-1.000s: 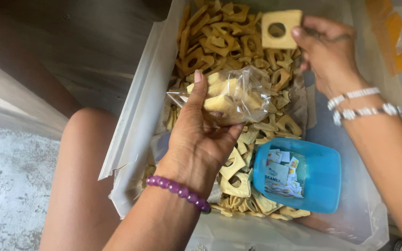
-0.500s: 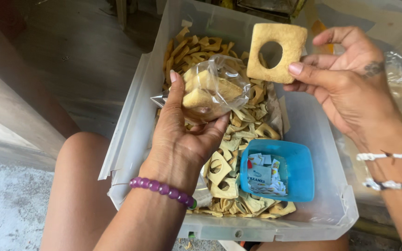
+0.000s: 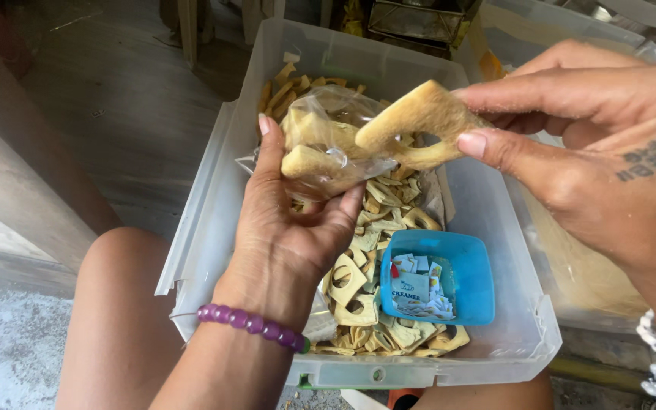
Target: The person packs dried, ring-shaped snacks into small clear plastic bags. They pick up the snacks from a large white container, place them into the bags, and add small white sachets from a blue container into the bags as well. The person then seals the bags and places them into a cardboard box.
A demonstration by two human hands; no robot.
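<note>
Pinching ring-holed biscuit [image 3: 411, 125], right hand [image 3: 601, 163] sits at 3 o'clock of clear plastic bag [image 3: 328, 148]; biscuit's long axis points 8 o'clock at bag mouth, touching. Left hand [image 3: 294, 228] cups bag from 6 o'clock, over biscuit-filled bin [image 3: 214, 205].

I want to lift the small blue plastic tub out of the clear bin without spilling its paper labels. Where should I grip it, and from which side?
Judging by its pose, grip the small blue plastic tub by its right rim, from above. It sits upright and open-topped; biscuit pieces crowd its left side, while bare floor of the clear plastic bin lies to its right.
</note>
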